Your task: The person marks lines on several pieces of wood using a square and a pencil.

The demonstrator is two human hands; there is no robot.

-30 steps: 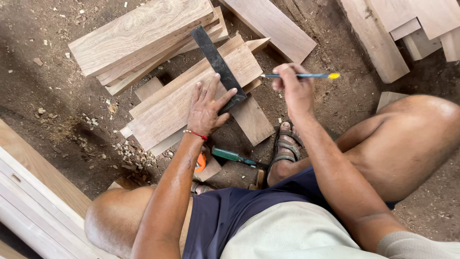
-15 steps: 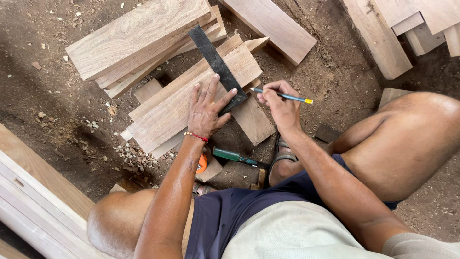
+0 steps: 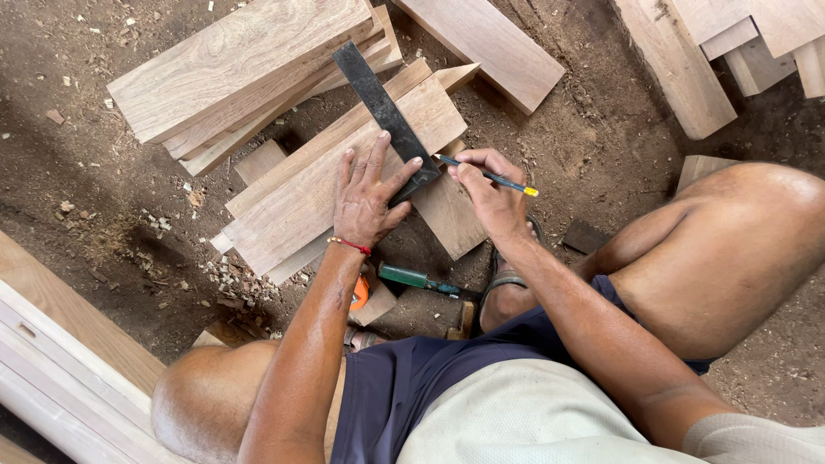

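Now the right hand, which a second ago was lifted away from the wood with the pencil pointing out to the side, has come down so that the pencil tip meets the edge of the dark metal square. It looks as though a line is about to be drawn along that blade. Its fingers are pinched around the pencil.

Beneath the square lies the broad plank, resting on other offcuts on the dirt floor. The left hand has hardly shifted: it lies flat, fingers spread, pressing the square's lower end onto the plank and grasping nothing.

Near the left wrist sit a green-handled tool and a small orange object, half hidden by the forearm. No packages, labels or signs are visible.
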